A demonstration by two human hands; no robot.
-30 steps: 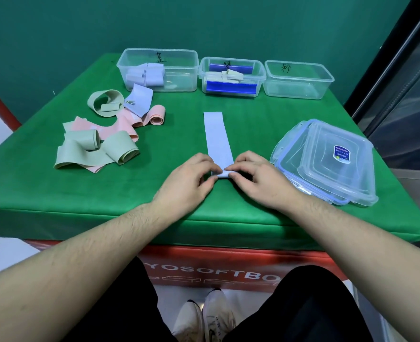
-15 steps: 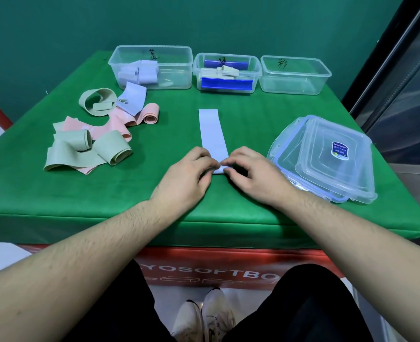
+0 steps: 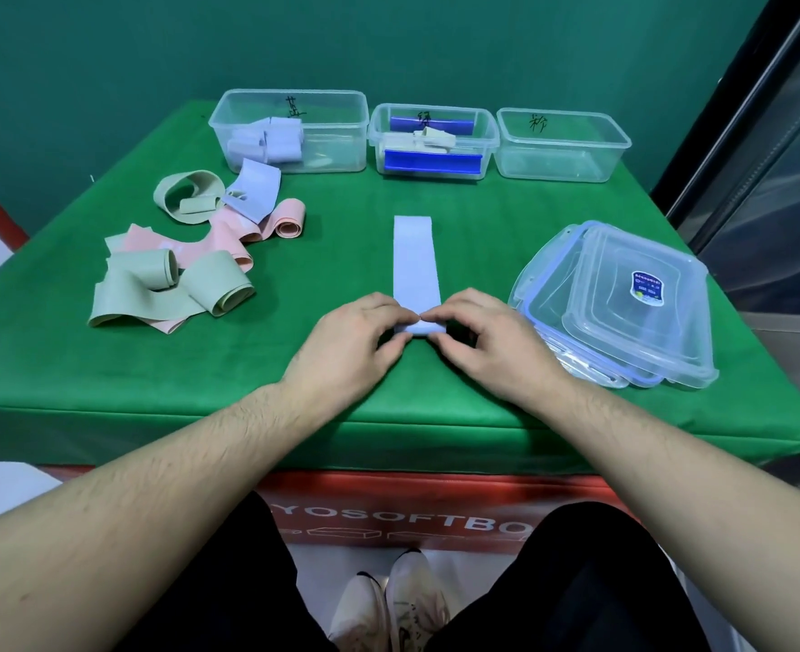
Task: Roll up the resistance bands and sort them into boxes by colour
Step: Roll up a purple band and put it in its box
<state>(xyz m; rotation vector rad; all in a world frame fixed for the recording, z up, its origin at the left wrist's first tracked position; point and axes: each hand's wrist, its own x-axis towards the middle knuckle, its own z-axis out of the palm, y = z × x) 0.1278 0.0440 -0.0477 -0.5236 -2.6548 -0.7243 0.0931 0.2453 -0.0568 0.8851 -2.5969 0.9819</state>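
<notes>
— Where's the band you're working on?

— The pale blue band (image 3: 414,256) lies flat on the bench (image 3: 341,237), running straight away from me. Its near end is already turned into a small roll (image 3: 420,327), and I'm pinching that roll from both sides: my left hand (image 3: 351,341) and my right hand (image 3: 487,343) each curl thumb and fingertips around an end of it.

— What could go wrong from here?

— I'd guess the roll could skew. If one hand pushes ahead of the other, it will wind into a cone rather than a neat cylinder. The rubber looks springy too, so easing my pinch would probably let it uncoil. And the green cover (image 3: 106,369) looks soft and padded, so the strip may drag or bunch as I roll.

— And the sorting?

— Three clear boxes stand along the far edge. The left box (image 3: 289,134) holds pale blue rolls, so that's where I think this one belongs. The middle box (image 3: 433,138) has something pale green inside; the right box (image 3: 562,145) looks bare. Each has a handwritten mark I can't read.

— Anything else around?

— A loose heap of green, pink and blue bands (image 3: 191,261) lies to my left, a stack of lids (image 3: 623,303) just beside my right hand. Behind the bench there's a dark green wall (image 3: 388,40).
</notes>
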